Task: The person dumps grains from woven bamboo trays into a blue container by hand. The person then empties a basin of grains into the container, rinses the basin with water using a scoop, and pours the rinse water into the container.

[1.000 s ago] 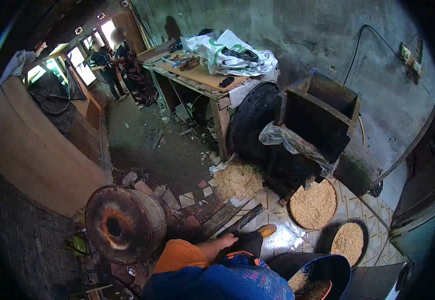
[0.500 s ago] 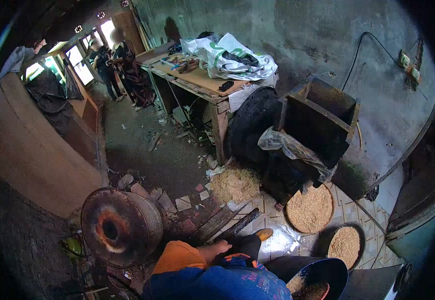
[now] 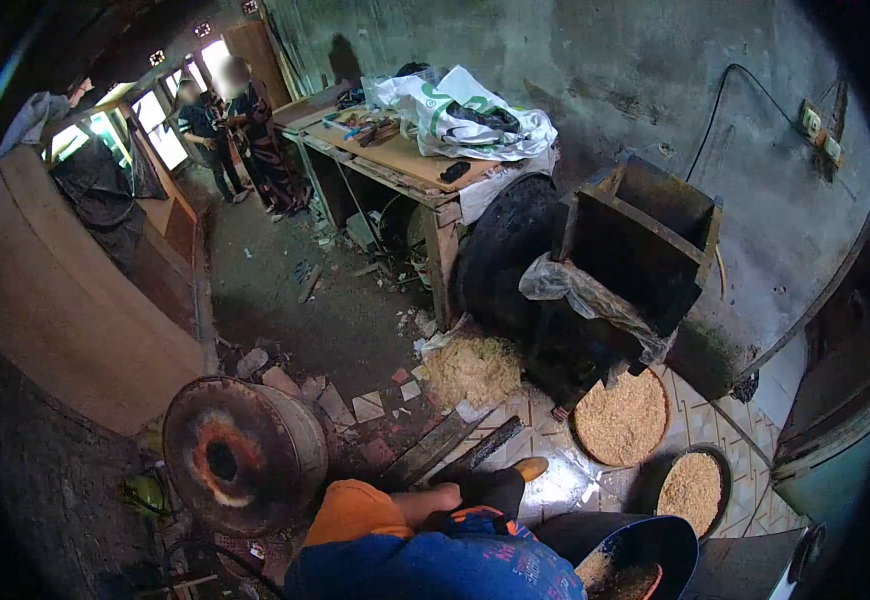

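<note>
Neither of my hands shows in the head view; my blue shirt (image 3: 435, 570), orange shorts (image 3: 355, 515) and a bare leg fill the lower middle. Beside my body at the bottom right stands a dark blue tub (image 3: 680, 545). Pale, grain-like material (image 3: 595, 570) lies inside it, with a reddish-brown rimmed thing (image 3: 643, 583) partly cut off by the frame edge. Whether a hand is on that thing, I cannot tell. Two round containers hold similar pale crumbly material: one basin (image 3: 620, 418) and a darker basin (image 3: 693, 492) nearer to me.
A dark hopper machine (image 3: 645, 230) stands beyond the basins. A rusty drum (image 3: 240, 455) is at left. A cluttered wooden table (image 3: 405, 165) carries white sacks (image 3: 475, 115). Planks (image 3: 445, 445) and rubble lie on the floor. Two people (image 3: 225, 140) stand far back.
The view has shifted very slightly. The reddish-brown rimmed thing in the tub sits a little differently. One far person's arms have moved lower.
</note>
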Available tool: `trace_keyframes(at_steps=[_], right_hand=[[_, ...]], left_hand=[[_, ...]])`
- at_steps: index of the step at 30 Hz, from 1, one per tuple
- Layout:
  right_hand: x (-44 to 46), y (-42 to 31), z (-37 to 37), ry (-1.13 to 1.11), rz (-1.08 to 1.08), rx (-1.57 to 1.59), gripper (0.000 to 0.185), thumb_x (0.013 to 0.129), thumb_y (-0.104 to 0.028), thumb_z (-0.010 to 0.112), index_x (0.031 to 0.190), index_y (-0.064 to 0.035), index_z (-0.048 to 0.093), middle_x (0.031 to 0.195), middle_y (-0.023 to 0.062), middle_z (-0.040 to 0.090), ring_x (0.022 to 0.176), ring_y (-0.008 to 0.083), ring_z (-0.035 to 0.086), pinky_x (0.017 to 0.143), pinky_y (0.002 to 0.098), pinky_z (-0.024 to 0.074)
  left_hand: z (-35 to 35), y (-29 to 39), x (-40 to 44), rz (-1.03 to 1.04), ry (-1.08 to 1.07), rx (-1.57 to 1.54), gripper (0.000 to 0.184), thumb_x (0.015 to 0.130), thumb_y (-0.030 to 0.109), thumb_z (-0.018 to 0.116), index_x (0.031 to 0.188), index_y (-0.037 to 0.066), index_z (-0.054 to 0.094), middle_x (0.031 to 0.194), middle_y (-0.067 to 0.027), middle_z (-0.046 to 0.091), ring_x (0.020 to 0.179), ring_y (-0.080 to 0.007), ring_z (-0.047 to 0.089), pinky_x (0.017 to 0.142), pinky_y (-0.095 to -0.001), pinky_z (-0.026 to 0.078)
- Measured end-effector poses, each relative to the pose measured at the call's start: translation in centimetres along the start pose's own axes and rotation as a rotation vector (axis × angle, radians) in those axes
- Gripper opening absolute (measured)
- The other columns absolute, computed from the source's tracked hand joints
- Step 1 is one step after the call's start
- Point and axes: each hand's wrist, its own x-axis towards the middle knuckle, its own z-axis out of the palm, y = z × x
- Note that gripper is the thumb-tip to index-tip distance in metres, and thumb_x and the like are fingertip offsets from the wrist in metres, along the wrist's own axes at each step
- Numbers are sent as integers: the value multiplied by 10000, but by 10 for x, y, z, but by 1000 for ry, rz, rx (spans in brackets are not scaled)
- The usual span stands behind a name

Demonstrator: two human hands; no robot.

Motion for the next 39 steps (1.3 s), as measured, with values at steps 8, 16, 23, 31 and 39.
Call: trace_keyframes(at_steps=[8,16,23,31,39], right_hand=[[0,-2,0,7,6,24,183,906,-252,538,983,-91,582,801,49,597,551,126,518,465,304,432],[-1,-1,-4,15,15,36,174,905,-250,539,968,-95,585,795,43,596,549,128,521,462,308,430],[-6,-1,-16,35,12,43,166,904,-248,539,955,-97,588,789,38,594,547,129,524,460,311,428],[-10,3,-24,61,12,64,158,903,-246,540,941,-101,591,782,32,593,545,131,526,457,315,426],[-13,8,-35,78,15,93,152,901,-244,541,926,-104,594,775,26,591,543,133,529,453,319,424]], left_hand=[[12,-17,-30,132,-170,277,263,765,212,563,859,10,702,905,-230,669,827,-371,661,736,-452,515],[12,-22,-40,64,-160,193,268,767,220,564,860,10,702,905,-232,668,829,-373,661,736,-453,514],[15,-18,-36,23,-125,133,273,768,228,565,861,11,702,906,-233,668,830,-374,660,736,-455,513],[16,-14,-36,13,-115,99,278,770,236,567,862,11,702,906,-235,667,832,-375,660,736,-456,512],[16,-12,-38,9,-109,82,283,772,244,568,863,12,702,907,-236,666,834,-376,659,736,-458,511]])
